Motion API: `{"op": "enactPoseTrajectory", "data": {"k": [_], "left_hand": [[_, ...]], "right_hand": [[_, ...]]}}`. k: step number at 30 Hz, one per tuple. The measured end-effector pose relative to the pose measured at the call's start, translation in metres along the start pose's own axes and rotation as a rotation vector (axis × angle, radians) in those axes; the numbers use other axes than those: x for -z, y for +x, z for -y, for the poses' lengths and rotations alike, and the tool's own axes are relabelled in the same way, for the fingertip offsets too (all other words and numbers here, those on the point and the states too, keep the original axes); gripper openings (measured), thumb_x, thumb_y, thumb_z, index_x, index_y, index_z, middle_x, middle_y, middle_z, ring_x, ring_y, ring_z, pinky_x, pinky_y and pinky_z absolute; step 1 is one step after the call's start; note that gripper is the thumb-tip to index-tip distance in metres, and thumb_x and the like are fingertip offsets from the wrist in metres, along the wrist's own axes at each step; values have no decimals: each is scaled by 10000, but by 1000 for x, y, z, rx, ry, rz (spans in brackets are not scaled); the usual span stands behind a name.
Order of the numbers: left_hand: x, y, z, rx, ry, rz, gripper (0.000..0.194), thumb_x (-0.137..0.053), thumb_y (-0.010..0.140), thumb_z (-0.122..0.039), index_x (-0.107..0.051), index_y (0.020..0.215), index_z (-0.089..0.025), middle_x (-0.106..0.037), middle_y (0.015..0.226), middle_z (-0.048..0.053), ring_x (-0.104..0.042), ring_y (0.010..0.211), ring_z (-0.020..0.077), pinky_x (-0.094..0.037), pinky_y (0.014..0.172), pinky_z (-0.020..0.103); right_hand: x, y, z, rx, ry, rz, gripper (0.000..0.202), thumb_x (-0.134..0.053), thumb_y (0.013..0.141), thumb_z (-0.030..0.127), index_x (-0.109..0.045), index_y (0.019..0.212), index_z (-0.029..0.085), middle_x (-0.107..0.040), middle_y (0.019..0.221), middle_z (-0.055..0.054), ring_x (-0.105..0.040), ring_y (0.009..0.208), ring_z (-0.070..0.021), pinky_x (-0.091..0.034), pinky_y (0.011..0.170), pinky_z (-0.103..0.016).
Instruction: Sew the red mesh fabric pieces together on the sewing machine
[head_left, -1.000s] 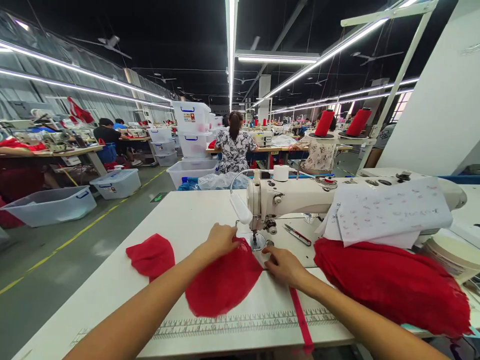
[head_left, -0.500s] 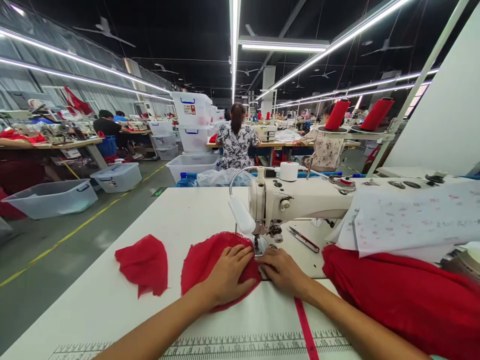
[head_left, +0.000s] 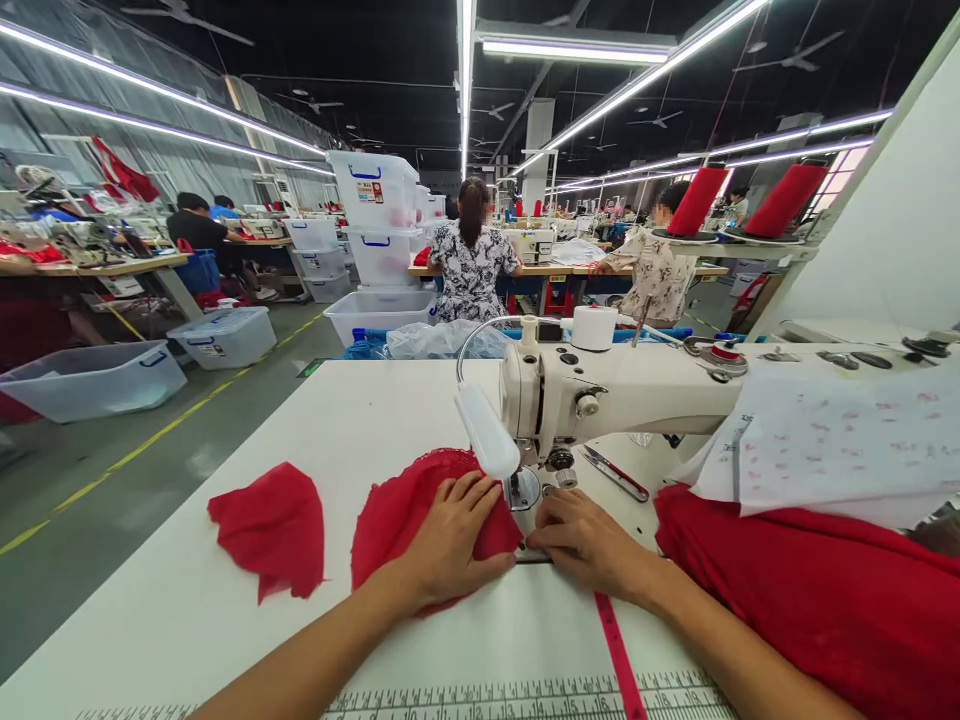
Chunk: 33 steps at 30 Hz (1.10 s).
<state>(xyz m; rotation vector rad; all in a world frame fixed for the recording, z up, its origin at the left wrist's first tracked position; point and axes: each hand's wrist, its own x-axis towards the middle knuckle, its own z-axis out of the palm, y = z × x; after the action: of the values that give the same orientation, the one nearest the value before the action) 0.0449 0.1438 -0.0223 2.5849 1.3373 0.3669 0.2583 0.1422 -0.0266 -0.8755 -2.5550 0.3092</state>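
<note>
Flatly spread left grip (head_left: 451, 540) on red cloth (head_left: 394, 512), edge clear of smaller piece (head_left: 276, 528); right grip (head_left: 586, 542) unclear

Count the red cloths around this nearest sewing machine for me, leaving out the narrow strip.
3 visible: a small piece at left, a larger piece under the left hand, and a bundle at right, whose folds may hide more.

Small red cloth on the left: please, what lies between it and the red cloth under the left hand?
The head view shows only bare white tabletop between the small red cloth and the red cloth under the left hand.
</note>
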Motion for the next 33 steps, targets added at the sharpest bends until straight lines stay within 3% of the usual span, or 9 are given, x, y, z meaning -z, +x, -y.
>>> {"op": "enactPoseTrajectory", "data": {"k": [3, 5, 8, 11, 18, 33], "left_hand": [[3, -4, -1, -37, -15, -104, 564, -602, 737, -358, -468, 1239, -139, -469, 1307, 126, -365, 1202, 316, -265, 1003, 517], [4, -7, 0, -96, -40, -174, 388, -572, 772, -278, -544, 1140, -160, -545, 1210, 101, -444, 1112, 279, -329, 960, 461], [2, -10, 2, -239, -87, -185, 188, -470, 839, -168, -618, 956, -172, -614, 1014, 64, -505, 967, 210, -400, 871, 366], [-3, -11, 4, -306, -90, -160, 199, -426, 868, -138, -623, 861, -165, -612, 893, 51, -509, 859, 184, -433, 781, 328], [-9, -8, 5, -275, -78, -169, 206, -436, 847, -71, -589, 743, -161, -581, 823, 41, -497, 790, 171, -446, 727, 300], [-10, -7, 9, -227, -223, -216, 228, -431, 859, -99, -579, 698, -164, -541, 777, 27, -470, 745, 151, -437, 688, 276]], "right_hand": [[1, -2, 2, 40, -52, 26, 266, -442, 823, 79, -658, 885, 222, -566, 803, -41, -498, 800, -170, -370, 748, -320], [-1, -3, 2, 51, -93, 14, 286, -428, 825, 67, -648, 924, 221, -560, 799, -41, -488, 791, -169, -366, 743, -317], [-6, -4, 0, 51, -160, -27, 293, -429, 824, 53, -637, 955, 213, -550, 799, -43, -478, 782, -167, -361, 731, -309], [-10, -4, -1, 65, -201, -87, 282, -433, 839, 58, -626, 972, 215, -543, 793, -40, -475, 770, -162, -354, 707, -298], [-11, -4, -3, 90, -159, -118, 269, -410, 855, 66, -619, 958, 201, -541, 785, -43, -478, 764, -161, -360, 709, -305], [-5, -5, 0, 101, -113, -14, 280, -436, 820, 61, -615, 972, 213, -538, 796, -34, -483, 775, -156, -369, 749, -307]]}}
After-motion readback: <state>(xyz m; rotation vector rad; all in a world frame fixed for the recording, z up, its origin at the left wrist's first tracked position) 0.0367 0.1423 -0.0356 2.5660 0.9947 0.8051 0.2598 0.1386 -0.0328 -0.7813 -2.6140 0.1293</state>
